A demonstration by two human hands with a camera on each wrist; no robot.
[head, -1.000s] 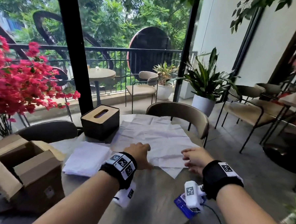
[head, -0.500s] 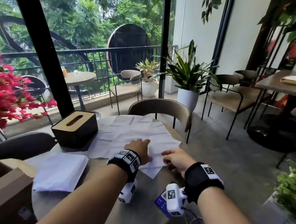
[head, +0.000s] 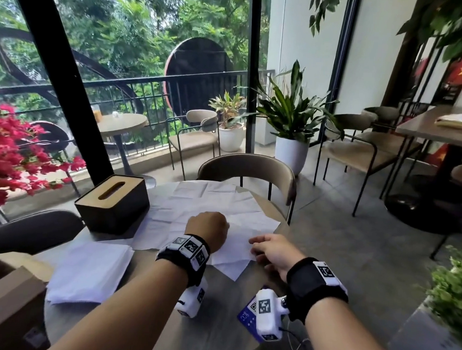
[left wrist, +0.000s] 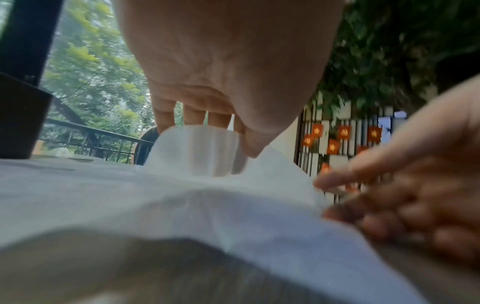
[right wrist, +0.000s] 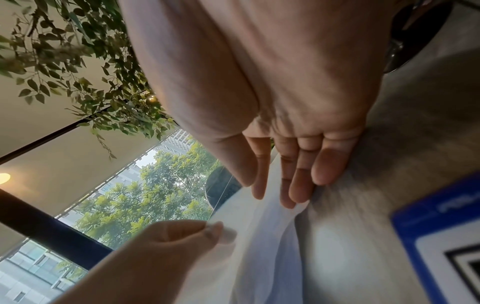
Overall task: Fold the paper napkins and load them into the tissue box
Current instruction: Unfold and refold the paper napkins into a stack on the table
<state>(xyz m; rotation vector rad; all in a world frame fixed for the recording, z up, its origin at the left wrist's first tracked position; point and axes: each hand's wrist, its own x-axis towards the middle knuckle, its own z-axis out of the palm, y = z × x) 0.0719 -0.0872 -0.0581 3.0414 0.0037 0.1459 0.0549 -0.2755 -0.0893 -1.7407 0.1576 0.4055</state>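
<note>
Left hand (head: 208, 227) sits mid-frame, fingers curled, pinching the thin crinkled napkin (head: 237, 228); right hand (head: 274, 253) seems to nip its edge, blurry though.

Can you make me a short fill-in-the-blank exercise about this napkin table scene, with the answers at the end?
1. The tissue box has a dark body and a ____ lid with a slot.
2. The left hand pinches an unfolded ____ and lifts part of it.
3. The stack of folded napkins lies between the tissue box and the ____ box.
4. The chair across the table is ____.

Answers: wooden; napkin; cardboard; empty
</note>
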